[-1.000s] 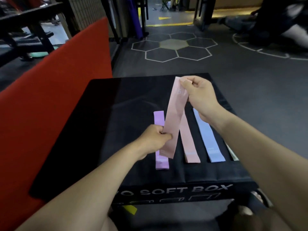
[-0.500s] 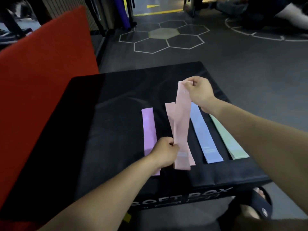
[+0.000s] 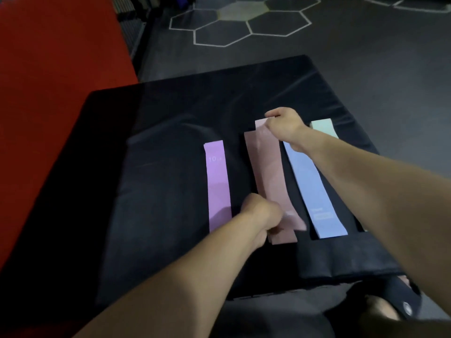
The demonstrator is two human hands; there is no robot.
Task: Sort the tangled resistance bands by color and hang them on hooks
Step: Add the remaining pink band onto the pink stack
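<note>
Four flat fabric resistance bands lie side by side, lengthwise, on the black padded soft box (image 3: 170, 147) that serves here as a table. From the left: a lilac band (image 3: 218, 189) with a faint "10" printed near its far end, a dusty pink band (image 3: 253, 152) lying flat, a pale blue band (image 3: 314, 191) with a small white label near its near end, and a mint green band (image 3: 323, 126), most of it hidden behind the right forearm.

A second dusty pink band (image 3: 275, 181) is held over the flat pink one, lying nearly along it and a little askew, so the lower band's edge shows at the far left and at the near end.

The left hand (image 3: 260, 214) has its fingers curled in a closed grip on the near end of the upper pink band, close to the box surface. The right hand (image 3: 284, 126) pinches that band's far end, its fingers bent down over the top corner. Both grips are narrow and hold only this band.

A red mat (image 3: 56, 76) lies left of the box; the dark floor beyond carries white hexagon outlines (image 3: 244, 23). A black sandal (image 3: 400, 298) shows at lower right.
</note>
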